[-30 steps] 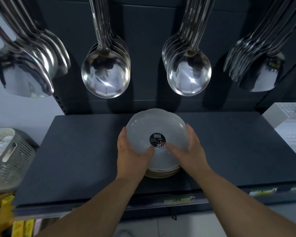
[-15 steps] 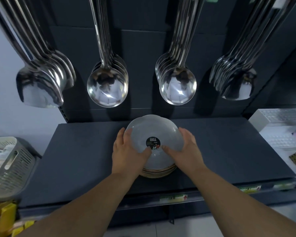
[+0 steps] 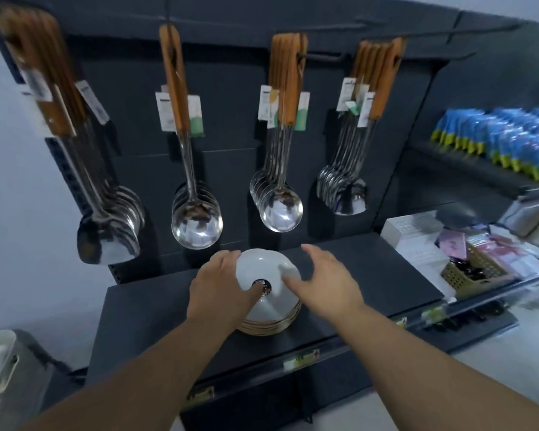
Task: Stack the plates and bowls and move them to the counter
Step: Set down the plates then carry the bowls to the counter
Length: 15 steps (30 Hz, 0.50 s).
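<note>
A stack of bowls and plates [image 3: 269, 324] stands on the dark shelf [image 3: 150, 309], with a white bowl [image 3: 263, 267] bearing a round black sticker on top. My left hand [image 3: 218, 287] holds the top bowl's left rim, thumb lying inside on the sticker and fingers round the outer edge. My right hand [image 3: 324, 281] hovers at the stack's right side with fingers spread and straight. Its thumb tip reaches over the bowl's right edge; whether it touches is unclear.
Steel ladles [image 3: 196, 222] and spoons [image 3: 280, 209] with wooden handles hang on the back panel just above the stack. A woven basket [image 3: 467, 275] and white boxes [image 3: 411, 228] sit at the right, blue packets [image 3: 504, 135] on a higher shelf, a grey crate [image 3: 3, 368] at lower left.
My right hand has let go of the stack and opened, moving slightly right. The view has tilted up and pulled back, showing the utensil handles. My left hand stays on the bowl.
</note>
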Motion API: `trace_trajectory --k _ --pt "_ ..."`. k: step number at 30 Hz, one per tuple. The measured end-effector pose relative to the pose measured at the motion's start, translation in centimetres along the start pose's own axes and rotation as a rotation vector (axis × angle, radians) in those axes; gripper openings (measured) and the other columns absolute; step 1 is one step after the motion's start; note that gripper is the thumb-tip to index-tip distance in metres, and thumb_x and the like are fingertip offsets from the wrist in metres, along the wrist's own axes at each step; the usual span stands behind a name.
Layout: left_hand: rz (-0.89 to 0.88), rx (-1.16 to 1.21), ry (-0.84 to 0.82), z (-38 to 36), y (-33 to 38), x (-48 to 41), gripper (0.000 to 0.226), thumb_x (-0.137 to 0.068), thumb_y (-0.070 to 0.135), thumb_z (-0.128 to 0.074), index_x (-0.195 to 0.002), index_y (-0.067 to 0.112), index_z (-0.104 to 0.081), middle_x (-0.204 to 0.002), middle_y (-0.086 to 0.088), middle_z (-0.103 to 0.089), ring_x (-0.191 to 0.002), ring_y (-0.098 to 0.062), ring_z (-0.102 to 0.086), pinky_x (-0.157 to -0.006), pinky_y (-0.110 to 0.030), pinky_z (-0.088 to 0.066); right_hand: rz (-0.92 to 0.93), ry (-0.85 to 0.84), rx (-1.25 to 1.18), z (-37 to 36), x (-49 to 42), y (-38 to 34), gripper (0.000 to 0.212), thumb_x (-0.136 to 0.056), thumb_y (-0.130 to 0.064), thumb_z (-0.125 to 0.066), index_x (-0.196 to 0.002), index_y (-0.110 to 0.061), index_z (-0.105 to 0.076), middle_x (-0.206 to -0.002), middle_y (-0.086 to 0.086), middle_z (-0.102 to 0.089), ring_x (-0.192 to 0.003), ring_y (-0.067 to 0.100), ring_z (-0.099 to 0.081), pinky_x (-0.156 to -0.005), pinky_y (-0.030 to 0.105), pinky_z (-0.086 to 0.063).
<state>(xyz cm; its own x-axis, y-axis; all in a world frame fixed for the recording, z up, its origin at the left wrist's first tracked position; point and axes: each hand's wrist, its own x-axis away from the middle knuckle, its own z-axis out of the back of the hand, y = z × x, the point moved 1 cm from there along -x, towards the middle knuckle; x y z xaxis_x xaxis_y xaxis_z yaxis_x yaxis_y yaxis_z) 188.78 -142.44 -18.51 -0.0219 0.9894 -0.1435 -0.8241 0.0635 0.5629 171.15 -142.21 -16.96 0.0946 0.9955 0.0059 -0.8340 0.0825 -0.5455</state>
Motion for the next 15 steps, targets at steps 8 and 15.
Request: trace_trajectory --k 8,15 --pt "-0.260 -0.255 -0.029 6.1 2.2 2.5 0.079 -0.081 0.062 -0.049 -0.147 0.026 -0.023 -0.155 0.004 -0.022 -0.143 -0.020 -0.020 -0.115 -0.041 -0.023 -0.095 0.174 0.141 4.5 7.7 -4.0 0.076 -0.086 -0.064 -0.052 -0.149 -0.029 -0.027 -0.151 -0.002 -0.035 -0.134 0.023 -0.039 -0.098 0.041 -0.042" --pt "-0.444 -0.314 -0.067 7.8 8.8 6.0 0.080 -0.083 0.064 -0.046 -0.148 0.026 -0.019 -0.157 0.001 -0.014 -0.144 -0.027 -0.014 -0.115 -0.047 -0.019 -0.207 0.334 0.197 9.0 14.5 -3.2 0.076 -0.085 -0.067 -0.048 -0.148 -0.029 -0.031 -0.151 -0.004 -0.034 -0.135 0.022 -0.037 -0.102 0.042 -0.042"
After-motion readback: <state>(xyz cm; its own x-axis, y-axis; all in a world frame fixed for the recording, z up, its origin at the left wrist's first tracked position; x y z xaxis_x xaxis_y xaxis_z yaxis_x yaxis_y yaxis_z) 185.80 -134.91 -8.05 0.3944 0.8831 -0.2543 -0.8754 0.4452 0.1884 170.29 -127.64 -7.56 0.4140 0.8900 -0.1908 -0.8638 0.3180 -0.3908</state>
